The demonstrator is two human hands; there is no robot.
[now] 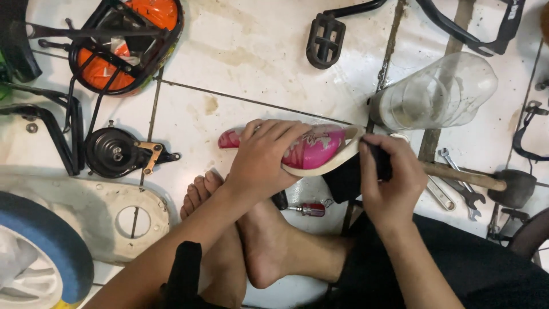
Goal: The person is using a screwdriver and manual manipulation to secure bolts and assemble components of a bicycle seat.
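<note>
Bare feet [251, 240] lie crossed on the white tile floor [257, 51], closest to me. Just above them my left hand [260, 163] wraps over a pink and cream bike seat [320, 150]. That grip is curled tight around the top of the seat, fingers bent over its far side. My right hand [392, 183] is at the wide end of the seat. Its grip is pinched shut on a small dark piece [378, 160] that touches the seat's edge. I cannot tell what the piece is.

A clear plastic jar [437, 94] lies on its side past the seat. It looks see-through, and I cannot tell if anything is in it.

A hammer [486, 183] with a wooden handle lies to the right, its handle running behind my right hand. Wrenches [457, 191] lie beside it. A small red screwdriver [309, 209] sits under the seat. A black pedal [325, 40] lies farther off. A round black brake drum [117, 151] sits to the left, near a blue wheel [40, 246].
</note>
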